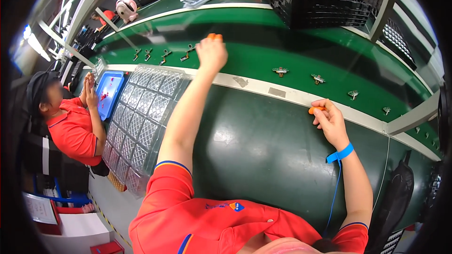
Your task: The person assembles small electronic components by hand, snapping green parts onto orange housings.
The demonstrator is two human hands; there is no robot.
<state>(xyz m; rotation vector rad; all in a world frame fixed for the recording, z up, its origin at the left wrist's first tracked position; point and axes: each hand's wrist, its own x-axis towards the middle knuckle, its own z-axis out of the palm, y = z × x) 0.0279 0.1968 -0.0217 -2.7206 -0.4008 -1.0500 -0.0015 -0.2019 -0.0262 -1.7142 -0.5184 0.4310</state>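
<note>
Left hand (212, 55) above green belt (256, 49) near small part (188, 53), right hand (331, 121) curled by pale rail (303, 98); cannot tell either grip's state.

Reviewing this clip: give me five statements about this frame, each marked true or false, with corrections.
1. A blue wristband circles the right hand's wrist. True.
2. The blue tray lies at the person's right. False: the blue tray lies at the left, near a co-worker.
3. Small parts lie on the green surface to both sides of the left hand. True.
4. Only the right hand shows orange at its fingertips. False: both hands do.
5. The black trays are spread out singly. False: the black trays are stacked at the far side.
</note>
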